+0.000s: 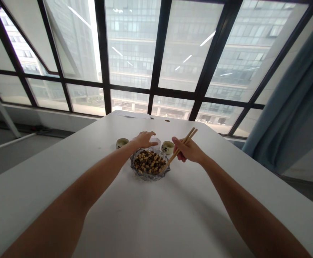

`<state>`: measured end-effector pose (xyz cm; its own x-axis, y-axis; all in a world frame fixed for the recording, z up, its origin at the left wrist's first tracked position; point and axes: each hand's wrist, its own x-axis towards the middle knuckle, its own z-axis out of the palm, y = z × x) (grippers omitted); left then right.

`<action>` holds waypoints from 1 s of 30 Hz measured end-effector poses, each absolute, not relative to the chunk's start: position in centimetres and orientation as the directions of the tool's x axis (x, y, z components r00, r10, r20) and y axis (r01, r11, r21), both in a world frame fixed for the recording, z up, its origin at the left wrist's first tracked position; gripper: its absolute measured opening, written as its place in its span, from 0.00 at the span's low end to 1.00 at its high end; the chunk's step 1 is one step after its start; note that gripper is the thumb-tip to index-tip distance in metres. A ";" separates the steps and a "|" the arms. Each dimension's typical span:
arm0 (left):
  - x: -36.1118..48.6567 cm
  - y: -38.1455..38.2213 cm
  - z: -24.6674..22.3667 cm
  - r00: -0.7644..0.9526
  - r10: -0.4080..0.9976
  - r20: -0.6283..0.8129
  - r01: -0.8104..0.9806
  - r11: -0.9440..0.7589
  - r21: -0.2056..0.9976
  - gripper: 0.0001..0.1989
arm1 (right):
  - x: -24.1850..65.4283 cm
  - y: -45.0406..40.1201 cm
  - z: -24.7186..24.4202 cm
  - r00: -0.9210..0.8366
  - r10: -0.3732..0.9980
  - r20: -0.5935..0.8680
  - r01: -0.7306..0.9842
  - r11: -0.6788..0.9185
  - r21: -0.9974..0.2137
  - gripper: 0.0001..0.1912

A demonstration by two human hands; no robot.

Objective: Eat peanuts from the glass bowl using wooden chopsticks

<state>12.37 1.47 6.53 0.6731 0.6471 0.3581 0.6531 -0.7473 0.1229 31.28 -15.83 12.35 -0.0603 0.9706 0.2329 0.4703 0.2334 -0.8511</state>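
Observation:
A clear glass bowl with a scalloped rim [147,177] stands on the table, filled with a mix of peanuts [148,162] and darker pieces. My right hand [189,149] is closed around a pair of wooden chopsticks [178,150], whose tips reach into the bowl's right side. Beyond the bowl, my left hand [143,139] has its fingers and thumb apart, close to a pale translucent cup [156,144]. Whether it touches that cup I cannot tell. Right of this cup is a small cream cup with dark characters [167,147], and a similar cup [122,143] sits left of my left wrist.
The white table [145,215] runs toward large dark-framed windows [131,43]. A small brown round spot [167,120] and a pale flat sheet [133,115] are near its far edge. A blue curtain [288,107] hangs at the right; a white metal frame [7,116] stands left.

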 end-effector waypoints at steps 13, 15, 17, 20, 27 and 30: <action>0.3 -0.9 2.6 0.367 0.656 0.660 0.732 -0.641 0.231 0.21 | 30.3 -14.6 9.6 0.184 0.852 0.490 0.294 0.428 -0.855 0.33; 0.0 -0.9 1.7 0.313 0.662 0.681 0.724 -0.631 0.281 0.22 | 30.7 -14.9 9.3 0.207 0.831 0.516 0.320 0.440 -0.839 0.32; 0.1 -0.9 1.0 0.254 0.678 0.689 0.710 -0.615 0.344 0.24 | 31.2 -15.4 8.8 0.183 0.819 0.544 0.371 0.455 -0.810 0.32; 0.4 -0.8 0.3 0.195 0.710 0.677 0.683 -0.594 0.426 0.25 | 31.8 -16.5 8.0 0.051 0.819 0.572 0.483 0.481 -0.732 0.31; 0.5 -0.4 -0.3 0.135 0.737 0.662 0.652 -0.570 0.501 0.28 | 32.0 -17.7 7.7 -0.166 0.773 0.612 0.636 0.558 -0.533 0.28; 0.5 -0.2 -0.4 0.118 0.762 0.637 0.648 -0.546 0.532 0.30 | 31.7 -17.6 7.3 -0.053 0.780 0.623 0.582 0.532 -0.615 0.28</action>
